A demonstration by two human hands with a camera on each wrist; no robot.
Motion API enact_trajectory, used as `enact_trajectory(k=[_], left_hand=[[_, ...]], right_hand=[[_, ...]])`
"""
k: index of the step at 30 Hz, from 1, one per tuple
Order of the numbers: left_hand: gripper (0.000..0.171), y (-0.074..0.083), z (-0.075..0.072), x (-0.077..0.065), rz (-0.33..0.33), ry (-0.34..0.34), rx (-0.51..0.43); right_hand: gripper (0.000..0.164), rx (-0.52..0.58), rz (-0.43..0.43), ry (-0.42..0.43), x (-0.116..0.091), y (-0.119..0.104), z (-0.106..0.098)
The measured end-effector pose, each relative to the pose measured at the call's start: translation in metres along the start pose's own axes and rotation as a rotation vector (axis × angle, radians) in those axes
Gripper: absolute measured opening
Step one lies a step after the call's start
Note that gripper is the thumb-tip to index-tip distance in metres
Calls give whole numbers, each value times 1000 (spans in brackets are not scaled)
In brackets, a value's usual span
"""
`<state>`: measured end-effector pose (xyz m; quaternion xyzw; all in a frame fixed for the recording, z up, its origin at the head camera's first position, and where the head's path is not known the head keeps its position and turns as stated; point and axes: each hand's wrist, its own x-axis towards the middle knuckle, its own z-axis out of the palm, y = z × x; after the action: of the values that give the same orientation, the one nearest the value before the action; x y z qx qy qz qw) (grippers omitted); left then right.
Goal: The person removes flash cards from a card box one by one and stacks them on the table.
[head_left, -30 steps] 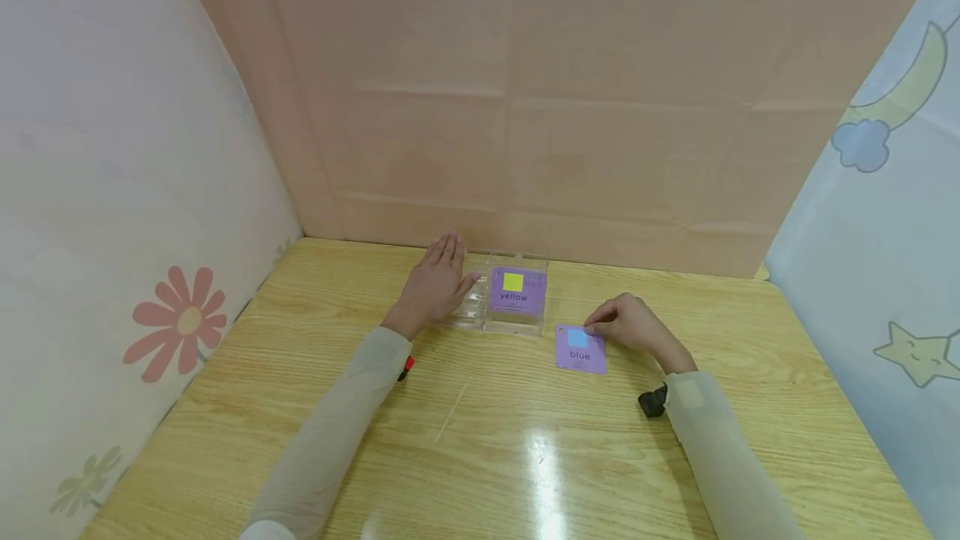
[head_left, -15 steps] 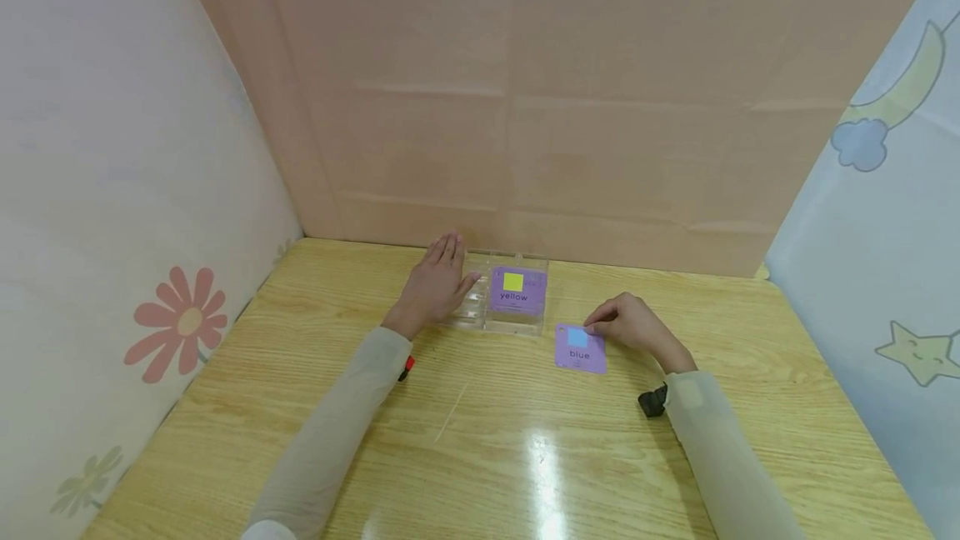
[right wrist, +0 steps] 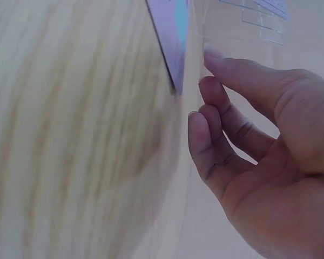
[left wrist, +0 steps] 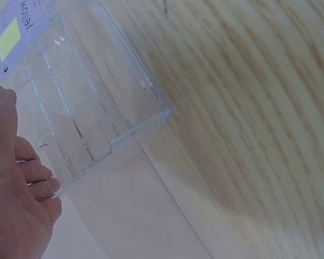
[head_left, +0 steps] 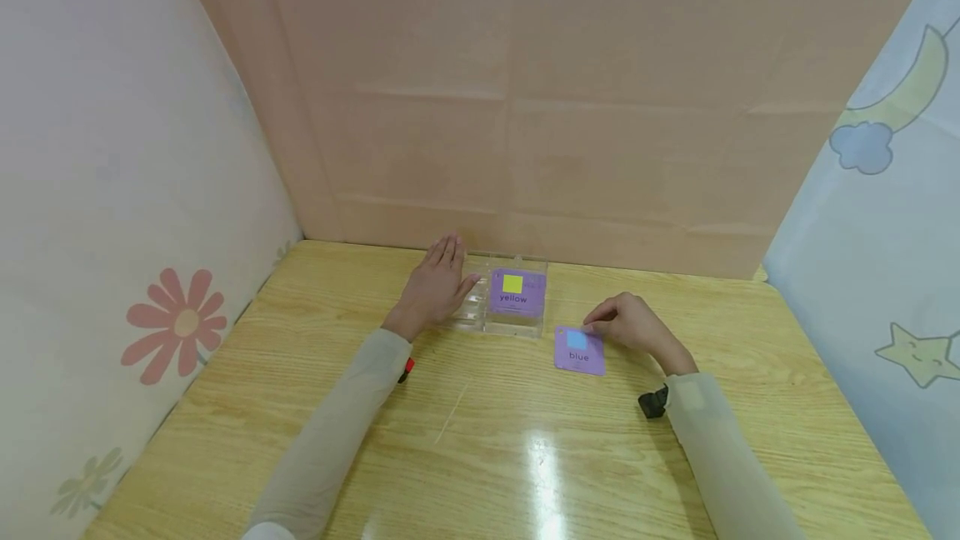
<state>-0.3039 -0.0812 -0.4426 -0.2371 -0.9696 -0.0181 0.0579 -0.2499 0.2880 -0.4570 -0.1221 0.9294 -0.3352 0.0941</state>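
In the head view a clear plastic box (head_left: 513,329) stands near the back of the table, with a purple "yellow" card (head_left: 517,300) in its right part. My left hand (head_left: 431,294) rests against the box's left side, fingers straight. The left wrist view shows its fingertips (left wrist: 53,186) at the edge of the clear box (left wrist: 102,102). A purple "blue" card (head_left: 579,363) lies to the right and nearer. My right hand (head_left: 630,323) hovers at that card's upper right corner, fingers loosely bent. In the right wrist view a gap separates the thumb from the blue card (right wrist: 170,38).
The wooden table (head_left: 360,457) meets a brown paper backdrop (head_left: 600,148) behind the box. Printed white walls stand at both sides, with a flower (head_left: 186,323) on the left one. Black wrist gear (head_left: 652,402) hangs under the right sleeve.
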Motion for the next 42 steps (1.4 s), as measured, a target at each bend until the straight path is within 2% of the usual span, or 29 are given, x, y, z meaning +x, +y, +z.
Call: enact_trajectory(k=[12, 19, 25, 42], left_hand=[[76, -1, -1, 0, 1, -8, -3], [77, -1, 0, 1, 1, -8, 0], [77, -1, 1, 1, 1, -14, 2], [77, -2, 2, 2, -10, -14, 19]], right_hand=[[19, -1, -40, 10, 0, -7, -4], [17, -6, -54, 20, 0, -12, -4], [12, -6, -49, 24, 2, -17, -5], [18, -25, -61, 45, 1, -27, -6]])
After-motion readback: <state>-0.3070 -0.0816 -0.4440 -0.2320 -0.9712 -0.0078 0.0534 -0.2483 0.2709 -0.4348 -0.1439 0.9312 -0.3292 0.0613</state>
